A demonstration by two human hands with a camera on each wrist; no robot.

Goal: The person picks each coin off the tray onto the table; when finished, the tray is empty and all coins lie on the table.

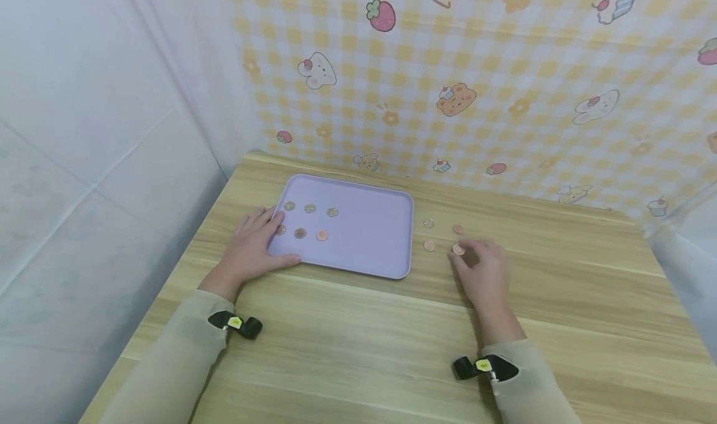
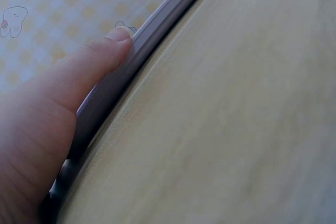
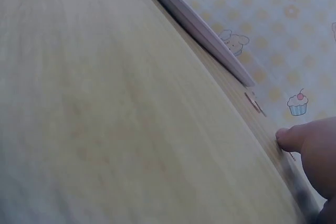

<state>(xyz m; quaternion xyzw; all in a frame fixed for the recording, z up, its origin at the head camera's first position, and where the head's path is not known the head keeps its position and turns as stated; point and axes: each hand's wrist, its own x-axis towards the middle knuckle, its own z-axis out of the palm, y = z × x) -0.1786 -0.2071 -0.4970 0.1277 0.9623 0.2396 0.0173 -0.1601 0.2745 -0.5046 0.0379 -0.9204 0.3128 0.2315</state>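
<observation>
The lilac tray (image 1: pixel 370 231) lies on the table with several coins on it, in two rows. My left hand (image 1: pixel 253 244) rests at the tray's left end, fingers spread over the rim and thumb along the front edge. In the left wrist view the thumb (image 2: pixel 100 59) lies against the tray's side. To the right of the tray, my right hand (image 1: pixel 483 271) pinches a coin (image 1: pixel 458 249) between thumb and fingers, at the table top. Near it lie a silvery coin (image 1: pixel 428 223) and two copper-coloured coins, one at the back (image 1: pixel 458 229) and one nearer the tray (image 1: pixel 429 246).
The wooden table (image 1: pixel 347 349) ends at a wall hung with yellow checked cloth (image 1: pixel 392 69). A pale wall (image 1: pixel 84 193) stands along the left side. Each wrist bears a small black camera.
</observation>
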